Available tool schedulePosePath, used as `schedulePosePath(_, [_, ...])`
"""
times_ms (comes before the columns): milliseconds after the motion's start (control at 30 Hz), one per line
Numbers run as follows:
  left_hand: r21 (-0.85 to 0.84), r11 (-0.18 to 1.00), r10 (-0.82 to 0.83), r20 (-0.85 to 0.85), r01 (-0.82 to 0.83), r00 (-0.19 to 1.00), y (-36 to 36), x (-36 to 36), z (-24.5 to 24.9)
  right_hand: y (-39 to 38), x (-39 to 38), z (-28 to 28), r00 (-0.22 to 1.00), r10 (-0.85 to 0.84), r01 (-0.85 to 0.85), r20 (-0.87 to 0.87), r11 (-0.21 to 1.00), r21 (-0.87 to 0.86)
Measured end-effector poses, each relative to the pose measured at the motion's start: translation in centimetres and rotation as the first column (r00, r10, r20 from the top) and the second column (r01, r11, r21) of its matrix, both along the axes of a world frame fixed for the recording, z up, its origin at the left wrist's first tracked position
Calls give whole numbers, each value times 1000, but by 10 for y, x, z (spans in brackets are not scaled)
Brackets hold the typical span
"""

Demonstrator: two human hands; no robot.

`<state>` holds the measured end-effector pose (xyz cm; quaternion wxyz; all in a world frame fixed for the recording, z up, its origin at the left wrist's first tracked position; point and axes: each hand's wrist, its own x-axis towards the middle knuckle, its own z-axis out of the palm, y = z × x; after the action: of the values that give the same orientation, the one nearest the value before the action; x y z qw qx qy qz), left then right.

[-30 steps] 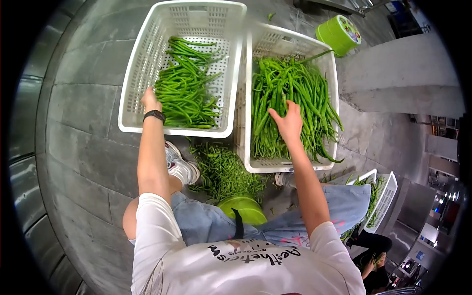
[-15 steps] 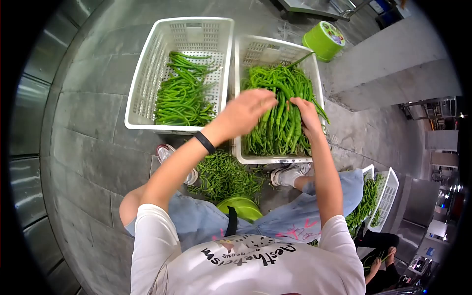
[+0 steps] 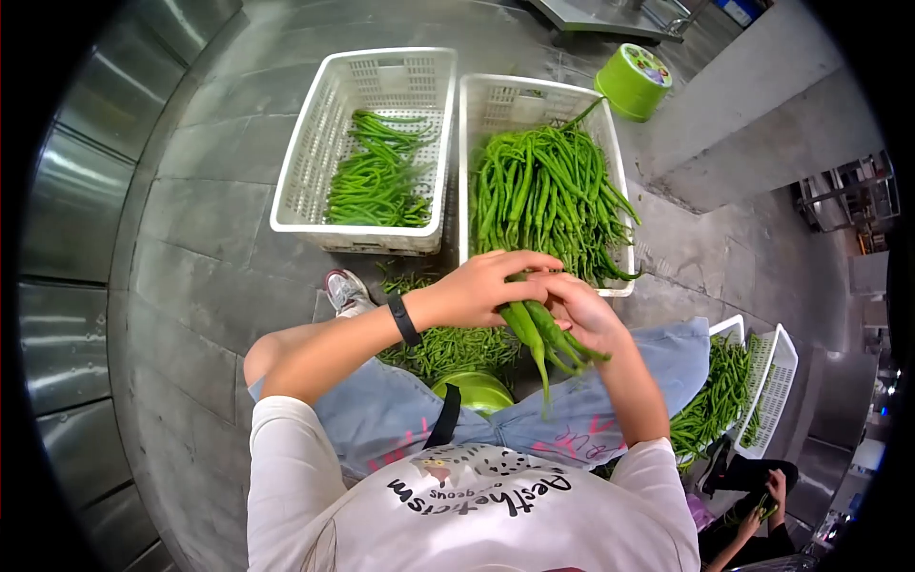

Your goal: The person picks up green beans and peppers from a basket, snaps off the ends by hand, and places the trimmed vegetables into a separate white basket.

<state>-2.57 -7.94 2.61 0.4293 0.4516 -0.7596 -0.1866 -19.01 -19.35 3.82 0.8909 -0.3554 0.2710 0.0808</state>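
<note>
A small bunch of long green chili peppers (image 3: 539, 336) hangs between my two hands, tips toward my lap. My left hand (image 3: 488, 288), below a black wristband, is closed over the stem end of the bunch. From the other side, my right hand (image 3: 583, 313) curls around the same peppers, its fingertips meeting the left ones. The stem ends are mostly hidden by my fingers. Just beyond my hands stands a white perforated crate (image 3: 465, 172) heaped with green chili peppers (image 3: 543, 191). Left of it, another white crate (image 3: 303, 143) holds a smaller pile of peppers (image 3: 376, 186).
Many short green pieces (image 3: 457, 351) lie on the floor between my feet, by a green stool (image 3: 477, 389). A green bucket (image 3: 633, 82) stands beyond the right crate. At right, more peppers (image 3: 715, 386) lie by white crates (image 3: 774, 386), near another person's hands (image 3: 762, 510).
Both hands have moved from above the right crate's peppers back toward my lap, bringing a bunch of peppers with them. The view has shifted slightly.
</note>
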Motion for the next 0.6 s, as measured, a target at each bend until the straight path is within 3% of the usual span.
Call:
schedulePosePath(67, [111,994,22,-313,13,949,8,-1,-10,11,-1,-4,994,-56,44,-93,990,-131])
schedulePosePath(100, [211,977,136,-458,-41,878,10,-1,-14,6,-4,-9,998,12,-17,61,996,82])
schedulePosePath(133, [282,951,280,-600,-130,750,13,1,-17,10,-6,-13,993,-105,105,52,994,1])
schedulePosePath(200, [500,847,506,-655,-181,562,24,9,-17,20,-8,-14,941,-332,337,62,927,-165])
schedulePosePath(333, [592,804,527,-757,63,385,34,4,-20,26,4,-13,941,-268,337,205,718,-609])
schedulePosePath(467, [605,795,552,-753,48,356,34,-17,-21,35,18,-32,944,-209,324,254,731,-601])
schedulePosePath(567, [610,788,566,-665,-85,487,35,-14,-39,40,19,-17,969,-133,227,210,820,-525])
schedulePosePath(600, [625,780,556,-664,-37,499,36,-10,-40,40,19,-16,965,-164,252,206,802,-542])
